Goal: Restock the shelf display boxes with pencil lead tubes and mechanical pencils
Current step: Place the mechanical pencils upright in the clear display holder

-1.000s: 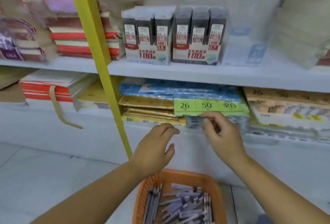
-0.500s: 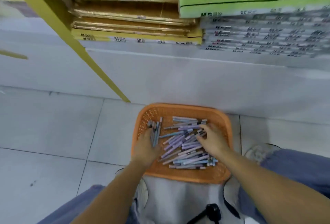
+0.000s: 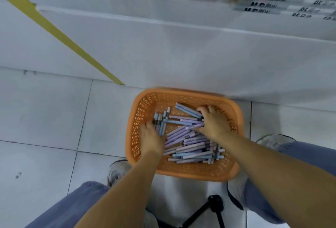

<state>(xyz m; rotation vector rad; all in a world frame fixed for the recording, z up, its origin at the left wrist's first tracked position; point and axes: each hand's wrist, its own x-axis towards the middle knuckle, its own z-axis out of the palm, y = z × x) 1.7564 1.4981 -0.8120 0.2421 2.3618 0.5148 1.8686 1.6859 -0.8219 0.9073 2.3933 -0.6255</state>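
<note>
While the left hand [image 3: 151, 139] lies flat on the pencils [image 3: 190, 146], the right hand [image 3: 215, 124] grips several.

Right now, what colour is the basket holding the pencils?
The basket is orange; head view.

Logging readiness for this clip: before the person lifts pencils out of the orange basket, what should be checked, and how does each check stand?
1. Hands at the stock: ok. The left hand and right hand are both inside the orange basket.
2. Stock available: ok. A loose pile of pencils lies in the basket.
3. Right hand's hold: cannot tell. It lies over several pencils, but its fingers' undersides are hidden.
4. Left hand's hold: cannot tell. It rests on a small bunch near the left wall.
5. Pencils aligned: not ok. The pile lies crossed.
6. Display boxes ready: cannot tell. They are out of view.
</note>
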